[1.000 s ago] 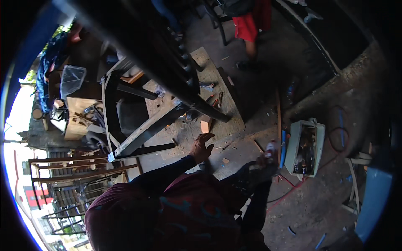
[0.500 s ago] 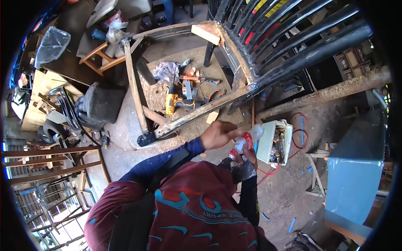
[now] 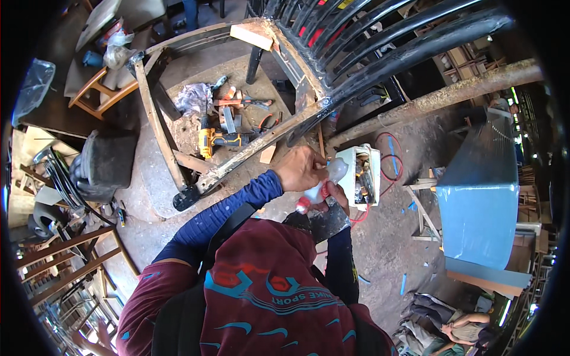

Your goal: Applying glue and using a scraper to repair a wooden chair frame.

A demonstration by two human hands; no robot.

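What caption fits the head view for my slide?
Both hands, left hand and right hand, hold a white squeeze bottle with a red cap, beside a white toolbox on the workshop floor.

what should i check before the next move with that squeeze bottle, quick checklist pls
1. Bottle held in both hands: ok, left hand on top, right hand beneath.
2. Red cap on or off: cannot tell.
3. Wooden frame lying steady on the ground: ok.
4. Yellow drill and hand tools clear of the hands: ok, they lie inside the frame.
5. White toolbox clear of the hands: not ok, right beside them.
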